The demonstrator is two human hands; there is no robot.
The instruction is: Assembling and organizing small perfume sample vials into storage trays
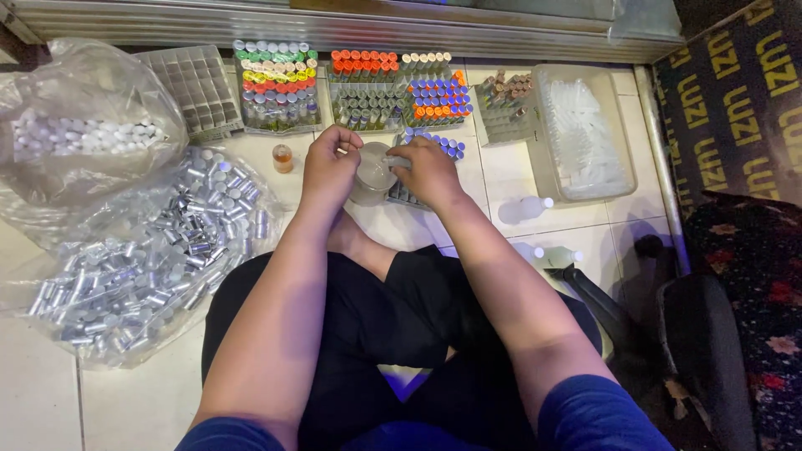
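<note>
**Holding a small clear jar over the tiled floor**

Sitting cross-legged on the white tiled floor (pixel 518 179), the person keeps both hands together in front of the knees. The left hand (pixel 330 167) has its fingers curled around the side of a small clear jar (pixel 372 175), which stays just above the floor, between the two hands. The right hand (pixel 430 167) is at the jar's mouth; its fingers are pressed together as if pinching something small there, but what they pinch I cannot tell, because it is too small to see.

The jar looks like thin plastic or glass, light and smooth. In my judgement it can slip easily and could tip if it is pushed from the top, so the best hold is around its body, as the left hand does now.

Just beyond the hands stand trays of small vials with coloured caps (pixel 359 88), orange, blue, green and red, and partly under the right hand lies one more tray with blue caps (pixel 443 144). A little amber bottle (pixel 283 158) stands left of the left hand. Further left, a clear bag of silver metal tubes (pixel 150 259) lies open, with a bag of white caps (pixel 79 134) behind it. An empty grey rack (pixel 196 88) and a clear box of plastic parts (pixel 585 134) are also there.
</note>
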